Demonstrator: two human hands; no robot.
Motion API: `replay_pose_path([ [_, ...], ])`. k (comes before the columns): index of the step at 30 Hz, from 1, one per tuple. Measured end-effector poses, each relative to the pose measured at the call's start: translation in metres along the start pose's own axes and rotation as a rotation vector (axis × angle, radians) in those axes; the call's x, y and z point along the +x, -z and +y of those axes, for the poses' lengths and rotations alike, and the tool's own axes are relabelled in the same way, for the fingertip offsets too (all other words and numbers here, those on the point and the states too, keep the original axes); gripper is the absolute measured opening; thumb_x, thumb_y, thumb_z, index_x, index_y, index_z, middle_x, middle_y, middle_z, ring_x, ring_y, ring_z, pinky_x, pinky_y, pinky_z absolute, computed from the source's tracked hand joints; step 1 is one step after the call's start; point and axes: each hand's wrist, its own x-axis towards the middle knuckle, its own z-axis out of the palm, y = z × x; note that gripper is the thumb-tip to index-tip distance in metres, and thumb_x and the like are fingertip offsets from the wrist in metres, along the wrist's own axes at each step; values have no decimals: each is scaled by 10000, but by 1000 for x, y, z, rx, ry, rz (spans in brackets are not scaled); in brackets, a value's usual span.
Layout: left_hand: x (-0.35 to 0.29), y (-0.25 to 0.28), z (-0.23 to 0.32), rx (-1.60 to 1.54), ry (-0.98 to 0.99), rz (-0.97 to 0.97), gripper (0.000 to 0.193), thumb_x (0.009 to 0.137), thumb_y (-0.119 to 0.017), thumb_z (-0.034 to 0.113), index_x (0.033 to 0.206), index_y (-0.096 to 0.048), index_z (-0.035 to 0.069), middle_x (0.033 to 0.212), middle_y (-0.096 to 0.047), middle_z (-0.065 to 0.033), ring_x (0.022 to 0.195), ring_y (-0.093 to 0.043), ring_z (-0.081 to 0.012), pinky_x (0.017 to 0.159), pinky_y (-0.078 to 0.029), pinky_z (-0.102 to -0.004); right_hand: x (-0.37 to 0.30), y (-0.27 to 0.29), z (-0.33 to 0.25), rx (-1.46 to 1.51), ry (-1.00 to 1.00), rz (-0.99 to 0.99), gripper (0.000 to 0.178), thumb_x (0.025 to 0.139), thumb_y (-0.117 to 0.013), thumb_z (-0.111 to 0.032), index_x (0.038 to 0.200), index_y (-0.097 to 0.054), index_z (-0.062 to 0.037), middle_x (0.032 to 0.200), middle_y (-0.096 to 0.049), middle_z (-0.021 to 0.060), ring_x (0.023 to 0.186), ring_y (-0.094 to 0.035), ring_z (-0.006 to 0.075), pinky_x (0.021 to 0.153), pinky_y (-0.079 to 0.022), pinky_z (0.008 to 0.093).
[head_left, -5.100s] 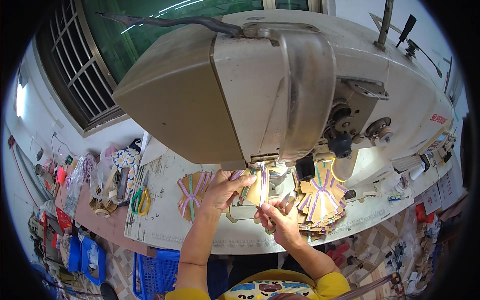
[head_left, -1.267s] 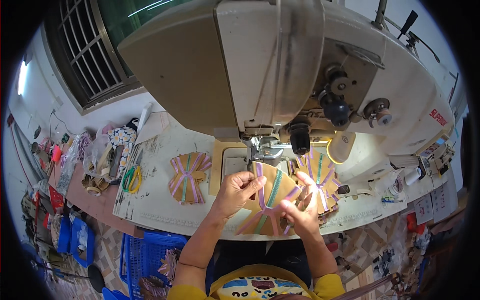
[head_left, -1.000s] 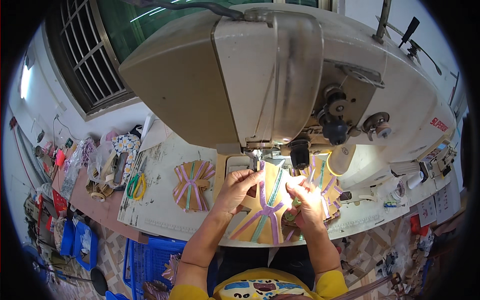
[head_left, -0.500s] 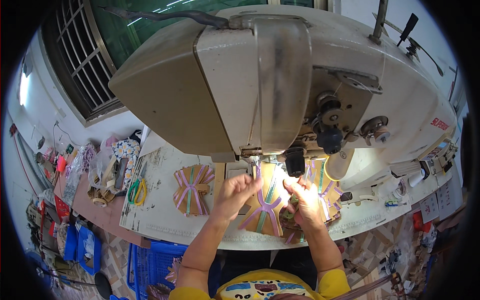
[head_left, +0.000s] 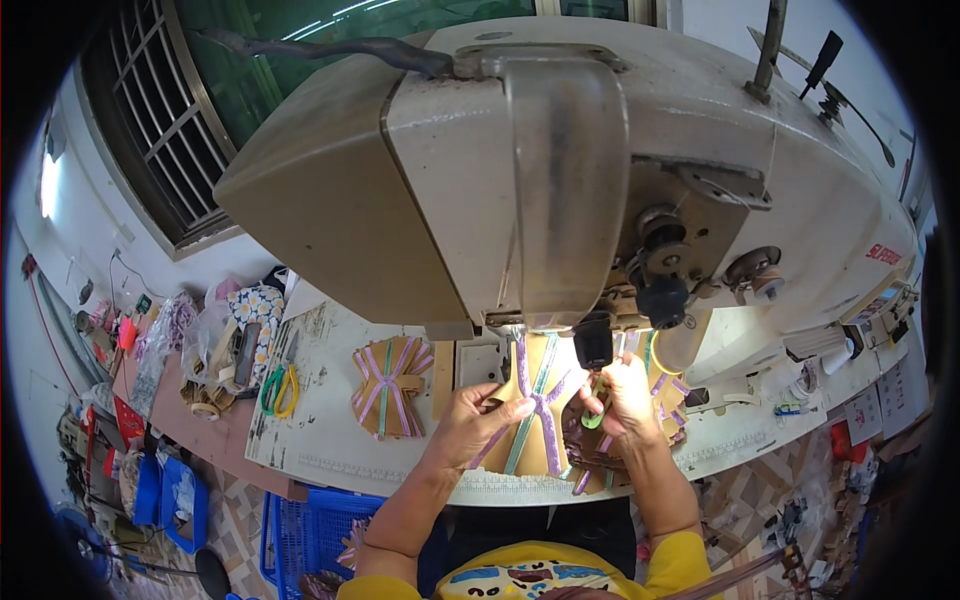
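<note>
A tan piece with crossing purple strips and a green strip (head_left: 530,440) lies under the front of the sewing machine (head_left: 560,180). Its left edge is between the fingers and thumb of my left hand (head_left: 480,425), the thumb lying on top near the crossing. My right hand (head_left: 632,400) is curled just right of the piece, below the machine's black knob. Green-handled thread snips (head_left: 592,416) show among its fingers, their blades partly hidden. Beneath and beside that hand, more trimmed pieces (head_left: 672,400) are stacked.
Another trimmed tan piece (head_left: 390,388) lies on the white table (head_left: 330,440) to the left. Farther left are scissors with green and yellow handles (head_left: 282,388) and bags of supplies (head_left: 215,350). A blue basket (head_left: 300,535) stands below the table edge.
My left hand has slid down the piece's left side, its thumb now nearer the strips' crossing. My right hand has turned and curled, and the green handle shows more clearly.
</note>
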Motion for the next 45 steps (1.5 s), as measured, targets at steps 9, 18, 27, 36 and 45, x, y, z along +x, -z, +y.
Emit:
replay_pose_path([
  [9, 31, 12, 11, 27, -51, -38, 181, 726, -579, 23, 900, -575, -26, 810, -593, -53, 719, -548, -76, 666, -436, -195, 17, -3, 4, 115, 47, 2, 142, 745, -535, -86, 657, -552, 23, 537, -533, 100, 359, -411, 114, 329, -310, 189],
  [18, 51, 14, 46, 271, -10, -33, 209, 673, -641, 90, 853, -560, 20, 757, -560, -26, 656, -520, -84, 628, -426, -214, 23, 2, 16, 165, 165, 32, 125, 746, -543, -71, 648, -516, 0, 522, -514, 102, 355, -400, 117, 333, -303, 201],
  [27, 61, 25, 65, 320, 152, -191, 361, 581, -731, 133, 887, -575, 18, 811, -592, -56, 732, -560, -147, 663, -465, -259, -2, -12, 9, 15, 196, 31, 113, 779, -510, -109, 735, -483, -9, 599, -523, 78, 387, -423, 100, 333, -300, 192],
  [36, 76, 39, 68, 743, -35, -85, 292, 595, -701, 131, 845, -584, 34, 799, -593, -92, 755, -562, -181, 656, -454, -294, -10, -9, 18, -91, 188, 58, 142, 770, -562, -102, 761, -489, 20, 665, -583, 114, 432, -486, 85, 337, -321, 143],
  [45, 70, 58, 70, 1207, -416, 198, 229, 590, -666, 70, 793, -574, 17, 744, -578, -94, 722, -537, -213, 653, -421, -330, -18, -13, 25, -141, 137, 78, 119, 758, -564, -103, 756, -480, -20, 629, -565, 93, 418, -477, 85, 330, -316, 165],
])
